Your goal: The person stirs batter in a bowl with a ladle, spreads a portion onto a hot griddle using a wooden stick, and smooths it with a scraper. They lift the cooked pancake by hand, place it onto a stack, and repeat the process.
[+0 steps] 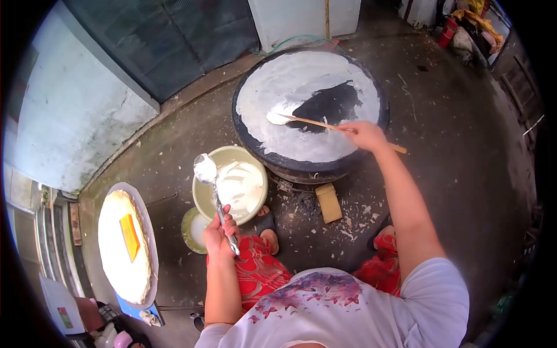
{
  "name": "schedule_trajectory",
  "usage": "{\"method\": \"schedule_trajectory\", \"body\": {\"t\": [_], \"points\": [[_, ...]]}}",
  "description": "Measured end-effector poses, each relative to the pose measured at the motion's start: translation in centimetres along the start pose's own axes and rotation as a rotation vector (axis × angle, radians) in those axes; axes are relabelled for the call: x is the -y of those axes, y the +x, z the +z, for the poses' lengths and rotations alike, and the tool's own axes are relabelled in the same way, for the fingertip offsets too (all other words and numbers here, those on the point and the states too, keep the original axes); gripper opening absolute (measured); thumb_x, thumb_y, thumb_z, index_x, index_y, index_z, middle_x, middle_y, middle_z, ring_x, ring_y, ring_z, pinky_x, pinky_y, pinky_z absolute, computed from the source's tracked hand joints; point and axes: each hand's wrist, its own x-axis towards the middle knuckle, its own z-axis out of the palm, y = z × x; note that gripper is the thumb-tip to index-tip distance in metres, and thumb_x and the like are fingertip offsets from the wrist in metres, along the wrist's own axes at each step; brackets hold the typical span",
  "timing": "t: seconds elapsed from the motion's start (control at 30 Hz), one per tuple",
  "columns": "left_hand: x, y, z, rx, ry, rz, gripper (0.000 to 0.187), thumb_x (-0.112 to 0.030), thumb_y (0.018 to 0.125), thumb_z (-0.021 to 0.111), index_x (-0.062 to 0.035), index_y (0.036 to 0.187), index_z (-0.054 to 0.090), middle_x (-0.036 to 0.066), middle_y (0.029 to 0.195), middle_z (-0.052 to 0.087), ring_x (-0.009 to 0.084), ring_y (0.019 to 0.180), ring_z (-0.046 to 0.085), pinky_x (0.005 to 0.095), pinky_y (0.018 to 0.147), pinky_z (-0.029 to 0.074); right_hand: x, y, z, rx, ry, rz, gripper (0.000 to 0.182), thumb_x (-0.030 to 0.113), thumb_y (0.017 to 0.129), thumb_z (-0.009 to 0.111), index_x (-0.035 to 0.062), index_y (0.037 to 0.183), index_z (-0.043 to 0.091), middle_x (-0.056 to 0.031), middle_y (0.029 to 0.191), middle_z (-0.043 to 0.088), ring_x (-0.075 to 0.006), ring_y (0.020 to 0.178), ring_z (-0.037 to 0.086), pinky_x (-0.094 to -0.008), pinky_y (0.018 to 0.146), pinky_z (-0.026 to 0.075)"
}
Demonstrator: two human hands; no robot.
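Gripping a wooden paddle (316, 122), the right hand (366, 136) reaches over the griddle (333, 104), fingers closed round the handle. The paddle's head, loaded with white paste, sits on the coated surface at the left edge of a dark bare patch. I see the left hand (220, 233) closed round a metal ladle (219, 203), its paste-smeared cup raised over the left rim of the basin (201, 198).

That basin holds thick white paste (239, 185), streaked and uneven. Beside its lower left is a small green bowl (187, 228) with pale liquid in it. Farther left, an oval tray (153, 261) bears a pale stack (113, 243) with an orange slab (130, 238) on top; something blue (132, 311) shows beneath.

At lower left, a white box (58, 298) carries a red and green mark too small for me to read.

Around the spread paste runs the griddle's dark rim. From my view the basin overlaps its lower left; I cannot tell whether they touch. A tan block (329, 204) lies just below the griddle, among pale flakes. Floor (458, 162) stretches away to the right; on the left it runs up to a pale wall (75, 104).
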Motion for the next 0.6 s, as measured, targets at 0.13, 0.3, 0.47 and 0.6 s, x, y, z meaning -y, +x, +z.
{"method": "schedule_trajectory", "body": {"t": [0.13, 0.3, 0.47, 0.6], "points": [[-0.2, 0.1, -0.3, 0.021, 0.022, 0.016, 0.031, -0.019, 0.092, 0.034, 0.0066, 0.105, 0.045, 0.006, 0.071, 0.045, 0.0098, 0.051, 0.037, 0.0201, 0.040, 0.033, 1.1, -3.2, 3.2, -0.512, -0.231, -0.123, 0.036, 0.016, 0.073, 0.055, 0.0173, 0.109, 0.058, -0.0072, 0.087, 0.059, -0.0254, 0.079, 0.057, -0.0366, 0.068, 0.046], [-0.1, -0.3, 0.0, 0.012, 0.006, -0.005, 0.031, -0.019, 0.092, 0.033, 0.0069, 0.105, 0.045, 0.006, 0.072, 0.045, 0.0103, 0.051, 0.038, 0.0206, 0.041, 0.034, 4.8, -3.7, 12.4, -0.494, -0.459, -0.329, 0.046, 0.004, 0.068, 0.052, 0.0147, 0.113, 0.054, -0.0051, 0.082, 0.054, -0.0247, 0.071, 0.055, -0.0358, 0.060, 0.047], [-0.3, -0.4, -0.6, 0.031, -0.021, -0.026, 0.032, -0.020, 0.093, 0.033, 0.0069, 0.106, 0.045, 0.006, 0.072, 0.045, 0.0102, 0.051, 0.038, 0.0204, 0.041, 0.034, 2.4, -2.7, 10.3, -0.487, -0.577, -0.062, 0.037, 0.010, 0.075, 0.048, 0.0140, 0.111, 0.055, -0.0070, 0.081, 0.056, -0.0247, 0.072, 0.057, -0.0381, 0.058, 0.046], [-0.3, -0.3, -0.4, 0.000, 0.005, -0.001, 0.032, -0.020, 0.093, 0.033, 0.0068, 0.106, 0.044, 0.006, 0.071, 0.045, 0.0100, 0.051, 0.038, 0.0202, 0.040, 0.033, 2.8, -3.2, 9.2, -0.583, 0.001, 0.057, 0.040, 0.009, 0.068, 0.054, 0.0141, 0.108, 0.057, -0.0082, 0.078, 0.055, -0.0282, 0.071, 0.057, -0.0395, 0.063, 0.047]]}}
